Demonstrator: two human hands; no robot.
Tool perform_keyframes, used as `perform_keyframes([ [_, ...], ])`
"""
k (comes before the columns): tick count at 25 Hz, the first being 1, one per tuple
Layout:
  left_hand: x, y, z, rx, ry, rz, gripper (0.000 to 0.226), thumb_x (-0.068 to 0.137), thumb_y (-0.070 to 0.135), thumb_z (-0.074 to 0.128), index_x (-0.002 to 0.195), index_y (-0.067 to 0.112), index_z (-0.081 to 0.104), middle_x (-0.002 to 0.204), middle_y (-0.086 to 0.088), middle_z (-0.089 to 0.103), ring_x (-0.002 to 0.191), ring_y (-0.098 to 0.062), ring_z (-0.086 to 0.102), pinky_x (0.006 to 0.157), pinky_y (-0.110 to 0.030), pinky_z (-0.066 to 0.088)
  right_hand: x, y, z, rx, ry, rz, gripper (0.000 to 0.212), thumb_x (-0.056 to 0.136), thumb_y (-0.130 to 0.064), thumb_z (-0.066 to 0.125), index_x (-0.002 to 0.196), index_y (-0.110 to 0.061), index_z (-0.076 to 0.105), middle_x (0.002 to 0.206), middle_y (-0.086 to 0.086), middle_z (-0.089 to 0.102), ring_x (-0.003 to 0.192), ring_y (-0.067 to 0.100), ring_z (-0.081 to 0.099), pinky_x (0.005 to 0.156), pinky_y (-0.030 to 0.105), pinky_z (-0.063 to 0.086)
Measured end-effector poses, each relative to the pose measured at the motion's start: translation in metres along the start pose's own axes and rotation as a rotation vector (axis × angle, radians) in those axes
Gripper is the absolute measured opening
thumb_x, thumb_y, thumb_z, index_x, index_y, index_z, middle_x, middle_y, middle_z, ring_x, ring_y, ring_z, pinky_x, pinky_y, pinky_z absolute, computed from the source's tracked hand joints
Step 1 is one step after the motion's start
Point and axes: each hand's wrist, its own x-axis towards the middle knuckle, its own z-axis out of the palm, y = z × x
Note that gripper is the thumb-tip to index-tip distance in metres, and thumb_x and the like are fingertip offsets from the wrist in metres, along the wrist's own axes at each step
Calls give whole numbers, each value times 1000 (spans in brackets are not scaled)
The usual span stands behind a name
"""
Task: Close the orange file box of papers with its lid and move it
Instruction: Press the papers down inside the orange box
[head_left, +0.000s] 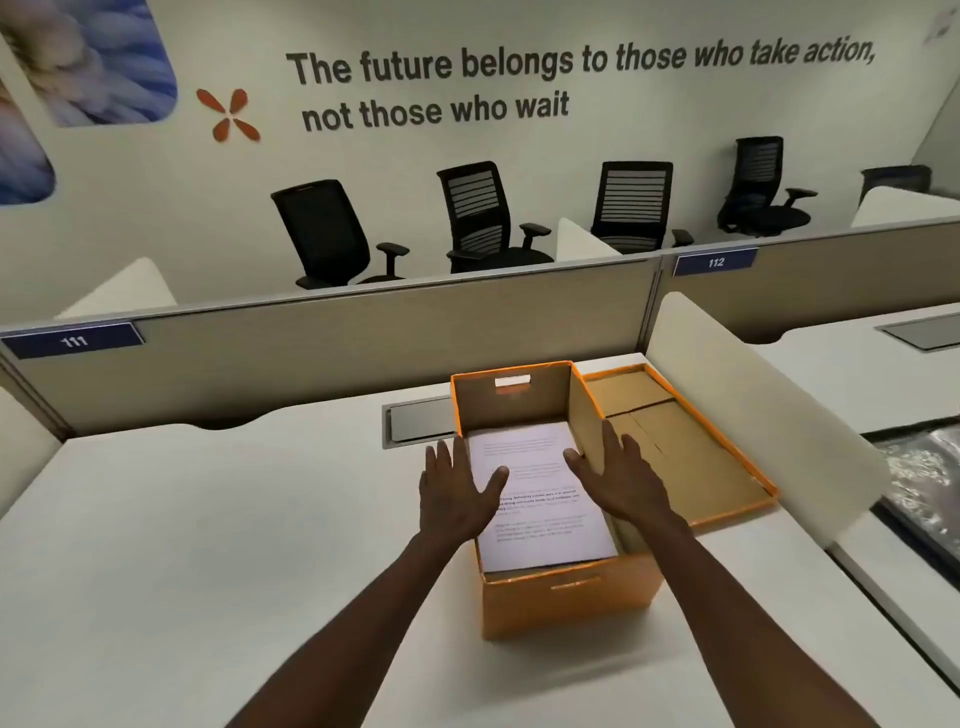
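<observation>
An orange file box (566, 603) stands open in the middle of the white desk. A stack of printed papers (535, 493) lies inside it. The box's orange lid (685, 447) rests upside down on the desk, touching the box's right side. My left hand (457, 493) hovers over the box's left wall, fingers spread, holding nothing. Over the right wall is my right hand (618, 475), also spread and empty, its thumb above the papers.
A grey cable hatch (415, 423) is set into the white desk (208, 545) behind the box. A beige partition (311, 358) runs along the back. A white divider (753, 395) stands right of the lid. Black office chairs (483, 218) line the far wall.
</observation>
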Motion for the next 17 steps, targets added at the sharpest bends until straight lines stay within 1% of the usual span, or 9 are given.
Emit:
perform_keyframes([
  [2,-14,-3,10,-135,-43,-67,95,91,71,47,163,21,11,172,-6,13,159,-30,12,126,-53,20,-5,15,3,2,-22,8,104,77,-88,27,157,-28,0,163,13,21,139,38,40,102,54,43],
  [5,-44,-10,29,-340,-84,-111,97,90,69,54,164,25,9,171,-1,21,155,-26,28,122,-54,33,-17,37,16,-48,-27,8,105,78,-86,31,158,-24,1,165,11,15,141,38,38,102,52,44],
  [8,-53,-6,38,-379,-52,-126,100,90,66,57,163,30,0,171,2,20,152,-27,34,121,-51,36,-22,34,19,-111,27,-29,103,81,-85,30,158,-20,8,166,10,13,142,37,36,100,50,46],
  [10,-55,-6,42,-332,-8,-106,97,91,67,54,163,32,-1,172,4,16,154,-26,31,121,-49,34,-26,35,23,-171,68,-55,102,82,-85,27,157,-18,13,166,10,12,141,36,37,97,48,48],
  [11,-57,-7,43,-311,19,-87,95,90,68,52,162,34,-1,172,5,13,155,-25,28,122,-46,30,-27,35,26,-186,83,-61,102,82,-86,25,157,-18,15,166,11,12,141,36,37,95,48,49],
  [13,-61,-6,42,-300,40,-42,96,87,74,49,161,39,0,172,9,7,157,-19,21,119,-34,23,-27,35,28,-194,95,-59,102,81,-87,23,156,-18,18,165,11,13,139,36,39,93,47,50],
  [15,-68,-3,42,-339,5,-27,101,80,80,52,160,44,2,172,12,0,158,-14,13,116,-32,19,-24,34,27,-189,94,-67,102,80,-88,23,155,-19,24,165,10,15,139,36,40,94,48,50],
  [17,-76,-1,42,-396,26,-48,106,75,82,56,160,46,4,172,15,-2,158,-9,7,116,-28,15,-22,30,27,-130,85,-83,102,79,-89,27,154,-19,29,164,9,19,140,36,38,97,50,48],
])
